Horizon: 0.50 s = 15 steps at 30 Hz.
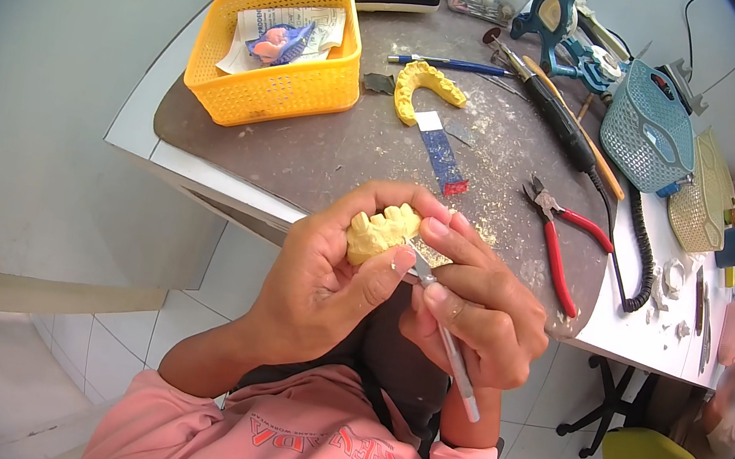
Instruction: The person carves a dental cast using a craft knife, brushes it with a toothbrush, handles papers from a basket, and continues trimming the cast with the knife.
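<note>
My left hand (331,257) is closed around a yellow plaster dental model (378,234), its teeth facing up and away from me. In my right hand (487,312) is a slim silver craft knife (458,364), gripped like a pen. The blade's tip meets the model's edge beside my left thumb, and the right fingertips also rest close to the model. Pale plaster crumbs cling to the left thumb. Beyond the hands, a second yellow dental model (413,86), horseshoe-shaped, lies on the brown mat.
An orange basket (272,89) holds paper and a blue-and-pink piece. Red-handled pliers (561,257), a black rotary handpiece (557,120) with coiled cord, a blue pen (461,66) and a blue strip (441,155) lie amid plaster dust. Blue basket (649,128) stands right. Another person sits far right.
</note>
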{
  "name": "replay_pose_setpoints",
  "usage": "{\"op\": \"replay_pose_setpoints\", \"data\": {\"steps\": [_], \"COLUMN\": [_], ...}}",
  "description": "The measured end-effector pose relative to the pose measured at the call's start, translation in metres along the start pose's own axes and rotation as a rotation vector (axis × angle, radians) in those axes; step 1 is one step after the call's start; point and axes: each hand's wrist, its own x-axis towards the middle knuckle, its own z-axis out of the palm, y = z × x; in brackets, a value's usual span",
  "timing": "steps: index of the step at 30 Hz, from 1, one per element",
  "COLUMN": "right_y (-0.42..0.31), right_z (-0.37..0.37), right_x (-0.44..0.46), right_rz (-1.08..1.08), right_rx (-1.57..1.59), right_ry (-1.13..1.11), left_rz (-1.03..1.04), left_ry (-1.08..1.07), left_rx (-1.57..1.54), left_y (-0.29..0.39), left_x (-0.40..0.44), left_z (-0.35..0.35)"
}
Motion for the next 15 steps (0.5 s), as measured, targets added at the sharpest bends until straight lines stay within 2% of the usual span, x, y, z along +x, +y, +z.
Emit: {"op": "replay_pose_setpoints", "data": {"steps": [6, 12, 15], "right_y": [-0.003, -0.008, -0.007], "right_z": [-0.001, -0.004, -0.008], "right_x": [0.001, 0.002, 0.004], "right_rz": [0.040, 0.172, 0.142], "right_rx": [-0.013, 0.081, 0.054], "right_ry": [-0.001, 0.060, -0.018], "left_rz": [0.023, 0.019, -0.006], "left_ry": [0.021, 0.034, -0.134], "left_rx": [0.025, -0.028, 0.036], "left_y": [-0.001, 0.000, 0.002], "left_x": [0.001, 0.002, 0.002], "left_z": [0.002, 0.001, -0.008]}}
